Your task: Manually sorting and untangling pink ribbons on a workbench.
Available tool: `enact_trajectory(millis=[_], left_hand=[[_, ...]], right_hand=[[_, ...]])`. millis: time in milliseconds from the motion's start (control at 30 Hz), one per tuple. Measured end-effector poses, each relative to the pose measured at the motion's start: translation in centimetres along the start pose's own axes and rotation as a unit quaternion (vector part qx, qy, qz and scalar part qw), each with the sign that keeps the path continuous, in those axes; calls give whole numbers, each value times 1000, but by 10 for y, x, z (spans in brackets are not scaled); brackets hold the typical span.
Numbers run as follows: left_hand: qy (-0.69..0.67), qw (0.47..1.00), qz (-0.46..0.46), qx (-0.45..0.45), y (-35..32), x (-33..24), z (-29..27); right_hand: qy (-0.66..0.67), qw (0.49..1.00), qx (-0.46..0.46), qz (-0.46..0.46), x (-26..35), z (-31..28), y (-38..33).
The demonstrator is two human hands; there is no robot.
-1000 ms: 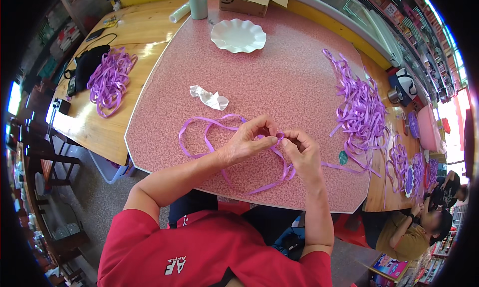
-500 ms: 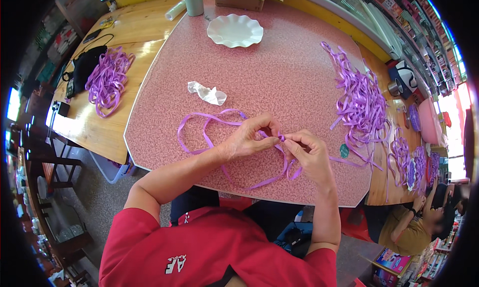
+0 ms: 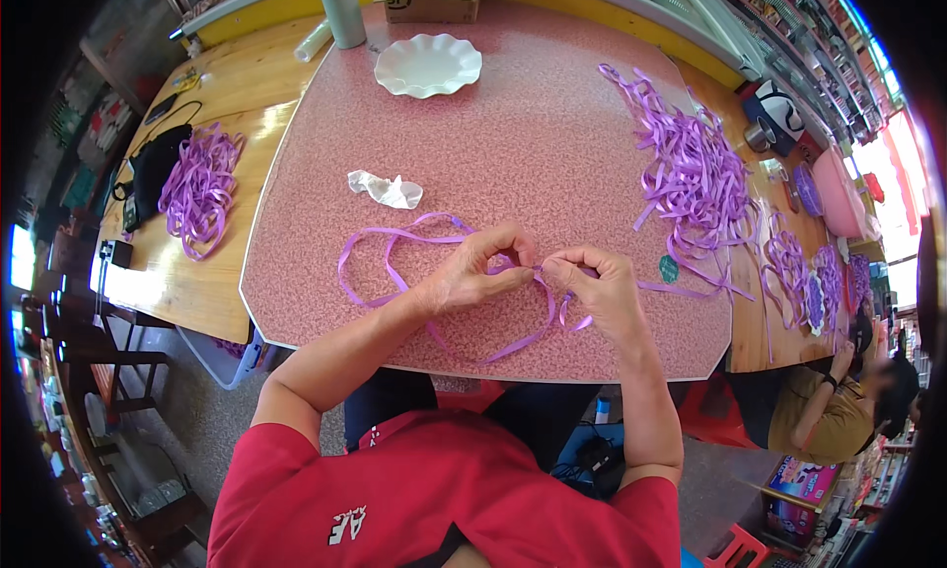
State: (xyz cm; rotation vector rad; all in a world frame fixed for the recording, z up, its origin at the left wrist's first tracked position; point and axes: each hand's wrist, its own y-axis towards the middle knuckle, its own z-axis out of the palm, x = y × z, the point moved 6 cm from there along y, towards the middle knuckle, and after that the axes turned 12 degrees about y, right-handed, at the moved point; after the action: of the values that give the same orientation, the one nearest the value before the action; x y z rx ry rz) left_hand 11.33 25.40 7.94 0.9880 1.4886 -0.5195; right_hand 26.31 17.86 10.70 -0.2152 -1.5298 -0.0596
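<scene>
A thin purple ribbon (image 3: 517,348) lies in wide loops on the pink speckled table (image 3: 493,163), and part of it rises into my hands. My left hand (image 3: 486,269) is closed, pinching the ribbon between thumb and forefinger. Right beside it, my right hand (image 3: 599,284) pinches the same ribbon, with a short loop hanging below its fingers. The fingertips of both hands nearly meet; the bit of ribbon between them is small and partly hidden. A crumpled white tissue (image 3: 386,190) lies beyond the ribbon's left loops.
A heap of purple ribbons (image 3: 693,163) covers the table's right side; another bundle (image 3: 200,188) lies on the wooden table at left. Farther back are a scalloped white dish (image 3: 428,67), a pale green bottle (image 3: 341,13) and a cardboard box (image 3: 431,8). A person (image 3: 824,410) sits at right.
My fingertips have drawn slightly apart at the ribbon, and the right hand's fingers have curled more. The whole view has shifted a little, moving the table contents leftward.
</scene>
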Motion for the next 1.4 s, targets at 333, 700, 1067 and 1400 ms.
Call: enact_trajectory(millis=[333,700,1067,1400], left_hand=[[469,862,184,-53,2,-64,20],[393,916,76,-15,-24,-60,-24],[429,891,130,-71,-31,-66,-26],[410,901,135,42,-70,-58,-41]], right_hand=[[-74,995,-10,-62,6,2,-12],[-129,978,33,-159,24,20,-25],[-126,971,34,-200,24,30,-21],[-142,950,94,-261,4,57,-30]])
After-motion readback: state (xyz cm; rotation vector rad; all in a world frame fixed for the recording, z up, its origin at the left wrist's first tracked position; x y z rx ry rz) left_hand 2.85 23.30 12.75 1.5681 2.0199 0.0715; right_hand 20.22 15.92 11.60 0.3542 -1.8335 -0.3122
